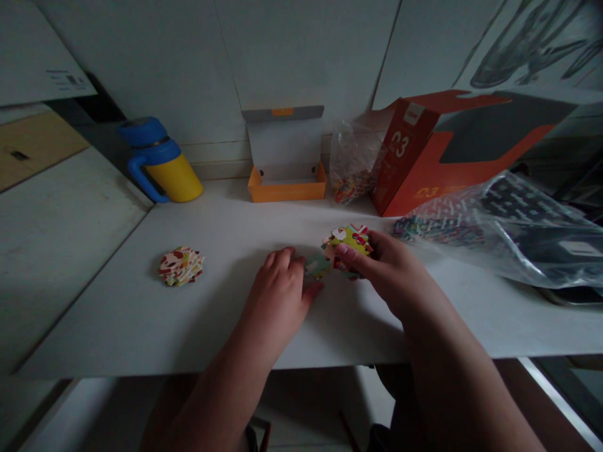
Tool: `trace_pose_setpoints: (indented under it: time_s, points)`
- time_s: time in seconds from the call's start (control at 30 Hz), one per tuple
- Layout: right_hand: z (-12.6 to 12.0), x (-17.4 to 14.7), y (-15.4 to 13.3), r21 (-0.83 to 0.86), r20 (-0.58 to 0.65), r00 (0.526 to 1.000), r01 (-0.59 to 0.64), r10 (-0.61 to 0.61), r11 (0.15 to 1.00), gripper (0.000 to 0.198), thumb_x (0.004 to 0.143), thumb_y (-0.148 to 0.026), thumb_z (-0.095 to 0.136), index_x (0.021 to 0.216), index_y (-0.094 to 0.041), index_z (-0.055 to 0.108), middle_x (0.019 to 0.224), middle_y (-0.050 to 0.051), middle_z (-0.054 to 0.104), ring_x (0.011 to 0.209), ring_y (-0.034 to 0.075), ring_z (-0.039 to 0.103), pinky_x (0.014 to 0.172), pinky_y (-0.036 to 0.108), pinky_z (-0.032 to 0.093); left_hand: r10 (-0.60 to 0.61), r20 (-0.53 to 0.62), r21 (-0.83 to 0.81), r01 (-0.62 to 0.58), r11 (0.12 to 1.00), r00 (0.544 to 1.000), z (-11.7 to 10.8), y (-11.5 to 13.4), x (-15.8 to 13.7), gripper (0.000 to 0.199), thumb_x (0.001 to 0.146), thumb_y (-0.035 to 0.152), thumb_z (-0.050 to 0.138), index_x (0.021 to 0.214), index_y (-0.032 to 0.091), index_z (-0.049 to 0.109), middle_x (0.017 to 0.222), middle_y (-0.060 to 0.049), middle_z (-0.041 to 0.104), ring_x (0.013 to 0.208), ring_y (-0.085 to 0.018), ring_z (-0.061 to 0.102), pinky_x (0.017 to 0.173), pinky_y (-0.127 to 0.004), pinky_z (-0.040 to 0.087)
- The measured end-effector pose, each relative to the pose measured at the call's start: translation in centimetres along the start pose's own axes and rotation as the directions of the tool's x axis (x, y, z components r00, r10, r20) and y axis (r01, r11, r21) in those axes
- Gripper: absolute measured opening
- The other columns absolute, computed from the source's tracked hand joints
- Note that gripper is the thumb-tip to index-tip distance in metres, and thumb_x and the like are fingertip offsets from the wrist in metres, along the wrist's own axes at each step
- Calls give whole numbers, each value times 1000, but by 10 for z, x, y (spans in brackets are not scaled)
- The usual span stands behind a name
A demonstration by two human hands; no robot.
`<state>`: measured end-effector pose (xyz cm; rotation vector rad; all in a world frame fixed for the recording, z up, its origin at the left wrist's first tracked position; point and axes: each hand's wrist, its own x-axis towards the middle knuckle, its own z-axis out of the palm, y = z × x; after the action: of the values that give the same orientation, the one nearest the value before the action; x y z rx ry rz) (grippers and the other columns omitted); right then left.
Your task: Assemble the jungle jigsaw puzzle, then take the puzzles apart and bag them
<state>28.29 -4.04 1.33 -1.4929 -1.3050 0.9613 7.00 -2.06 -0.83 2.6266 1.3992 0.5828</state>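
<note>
My right hand pinches a stack of colourful die-cut card pieces with scalloped edges, held just above the white table. The top piece is yellow-green with red and white figures. A pale green card piece shows below and left of this stack. Against its left edge is my left hand, fingers curled downward and thumb beside the piece; its fingertips are partly hidden. A second pile of card pieces, with brown and cream prints, lies on the table to the left.
At the back stand a blue-and-yellow jug, an open orange box, a clear bag of small colourful bits and a large red box. A plastic bag lies to the right. The table's front edge runs beneath my forearms.
</note>
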Motion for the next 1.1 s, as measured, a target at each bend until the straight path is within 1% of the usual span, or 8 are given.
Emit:
trace_pose_setpoints:
  time_s: [0.13, 0.23, 0.4, 0.57, 0.73, 0.93, 1.03, 1.1]
  points:
    - [1, 0, -2, -170, 43, 998, -33, 41, 985, 57, 84, -73, 75, 105, -19, 72, 91, 10, 76, 79, 25, 67, 65, 34, 52, -41, 38, 77, 38, 996, 998, -2, 8, 3, 27, 98, 34, 72, 115, 13, 70, 127, -20, 67, 126, -37, 61, 107, -55, 56]
    - [3, 0, 0, -303, 107, 990, -52, 88, 952, 55, 86, -73, 72, 103, -20, 70, 90, 9, 76, 77, 24, 66, 65, 34, 51, -45, 45, 107, 40, 993, 998, -2, 12, 6, 12, 100, 24, 65, 106, 14, 69, 122, -18, 68, 122, -35, 61, 105, -53, 56]
    - [5, -2, 3, -372, 155, 984, -24, 88, 928, 55, 89, -72, 69, 107, -20, 70, 96, 11, 78, 80, 25, 67, 68, 36, 51, -46, 52, 64, 43, 997, 998, 0, 10, 5, 12, 98, 12, 58, 105, 12, 67, 119, -18, 67, 120, -34, 62, 104, -51, 56]
    - [6, -4, 0, -370, 211, 973, -7, 91, 929, 50, 90, -66, 70, 114, -22, 68, 100, 10, 79, 82, 25, 70, 69, 34, 52, -116, 78, -148, 127, 981, 990, -5, 6, 4, 17, 90, 14, 70, 105, 15, 62, 119, -16, 68, 117, -33, 64, 103, -50, 56]
    - [7, -4, -3, -367, 251, 964, 10, 89, 930, 49, 87, -65, 75, 107, -22, 65, 95, 7, 77, 82, 25, 69, 66, 34, 51, -161, 202, -465, 239, 852, 966, -11, 6, 3, 41, 86, -2, 61, 118, 22, 57, 118, -10, 75, 108, -26, 72, 93, -40, 59]
    - [12, -6, 1, -198, 183, 981, 108, -71, 974, 55, 84, -53, 84, 123, -24, 59, 108, 7, 78, 93, 24, 74, 78, 34, 57, -196, 88, -617, 208, 759, 977, -11, -2, 2, 38, 89, 1, 58, 119, 23, 59, 123, -9, 73, 113, -24, 72, 100, -42, 59]
    - [17, -4, 5, -326, 82, 973, 230, -216, 917, 58, 83, -43, 86, 129, -24, 57, 114, 8, 77, 98, 25, 74, 83, 35, 57, -202, 44, -679, 177, 712, 978, -9, -6, 3, 46, 87, -3, 51, 124, 24, 59, 126, -8, 72, 115, -20, 71, 106, -41, 58]
    - [19, -2, 7, -433, 103, 946, 320, -307, 843, 51, 85, -36, 84, 127, -23, 59, 116, 9, 76, 99, 25, 74, 85, 36, 56, -177, 49, -687, 162, 708, 983, -8, -6, 3, 49, 88, -3, 49, 127, 24, 59, 127, -7, 72, 118, -19, 70, 109, -40, 57]
